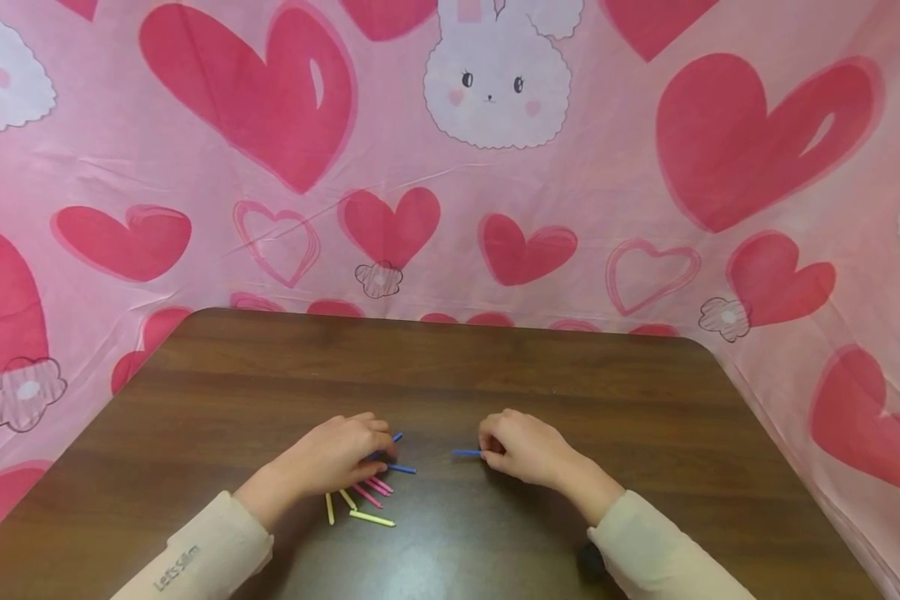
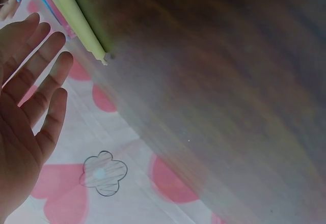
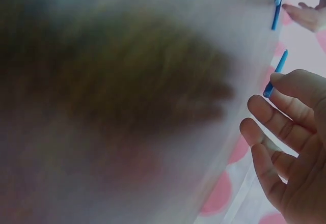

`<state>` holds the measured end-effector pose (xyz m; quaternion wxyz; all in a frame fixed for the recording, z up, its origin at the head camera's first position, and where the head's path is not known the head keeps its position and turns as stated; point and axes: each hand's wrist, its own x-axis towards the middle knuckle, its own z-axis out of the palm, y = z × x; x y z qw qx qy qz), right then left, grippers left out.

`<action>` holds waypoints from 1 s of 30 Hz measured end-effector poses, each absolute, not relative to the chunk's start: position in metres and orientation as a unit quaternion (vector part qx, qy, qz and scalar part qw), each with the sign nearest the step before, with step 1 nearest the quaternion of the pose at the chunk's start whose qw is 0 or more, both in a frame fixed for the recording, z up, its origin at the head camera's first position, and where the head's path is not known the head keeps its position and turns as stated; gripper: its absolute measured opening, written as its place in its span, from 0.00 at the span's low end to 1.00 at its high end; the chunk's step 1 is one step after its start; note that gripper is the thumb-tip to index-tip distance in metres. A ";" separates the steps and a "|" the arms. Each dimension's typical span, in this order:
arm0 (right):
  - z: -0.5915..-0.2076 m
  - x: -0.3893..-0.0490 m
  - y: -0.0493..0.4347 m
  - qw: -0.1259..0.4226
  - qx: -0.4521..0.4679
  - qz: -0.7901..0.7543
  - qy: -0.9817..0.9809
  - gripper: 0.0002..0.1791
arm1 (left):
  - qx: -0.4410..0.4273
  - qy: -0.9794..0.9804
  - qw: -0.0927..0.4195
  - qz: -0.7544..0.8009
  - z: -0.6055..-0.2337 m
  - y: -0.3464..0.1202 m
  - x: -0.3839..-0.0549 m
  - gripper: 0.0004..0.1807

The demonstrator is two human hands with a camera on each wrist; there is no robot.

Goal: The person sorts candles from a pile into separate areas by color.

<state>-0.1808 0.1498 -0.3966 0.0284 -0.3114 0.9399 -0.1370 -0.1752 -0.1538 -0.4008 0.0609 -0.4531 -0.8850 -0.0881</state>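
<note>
My right hand (image 1: pixel 528 446) pinches a thin blue candle (image 1: pixel 465 452) between thumb and index finger, its free end pointing left. In the right wrist view, that blue candle (image 3: pixel 281 63) sticks out past the thumb tip, and the other fingers are loosely bent. My left hand (image 1: pixel 341 452) is low over the left group, next to a second blue candle (image 1: pixel 402 470) and another blue one (image 1: pixel 397 437) partly hidden by its fingers. In the left wrist view the left fingers (image 2: pixel 51 81) are spread and nearly straight. Pink candles (image 1: pixel 367 496) lie just below that hand.
Several yellow candles lie nearest me, one yellow candle (image 1: pixel 372 518) crosswise. All rest on a dark wooden table (image 1: pixel 450 367) with rounded far corners. Behind it hangs a pink cloth (image 1: pixel 450 179) with hearts and a bunny. A dark round object (image 1: pixel 591 562) shows beside the right sleeve.
</note>
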 end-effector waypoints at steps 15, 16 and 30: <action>-0.388 -0.204 0.160 0.026 -0.264 -0.139 0.954 0.08 | -0.451 -0.886 0.053 -0.098 -0.400 -0.152 -0.174 0.04; -0.388 -0.206 0.161 0.026 -0.263 -0.137 0.955 0.08 | -0.450 -0.886 0.052 -0.098 -0.400 -0.152 -0.174 0.04; -0.393 -0.232 0.162 0.077 -0.275 -0.182 0.941 0.06 | -0.447 -0.887 0.045 -0.101 -0.403 -0.155 -0.176 0.04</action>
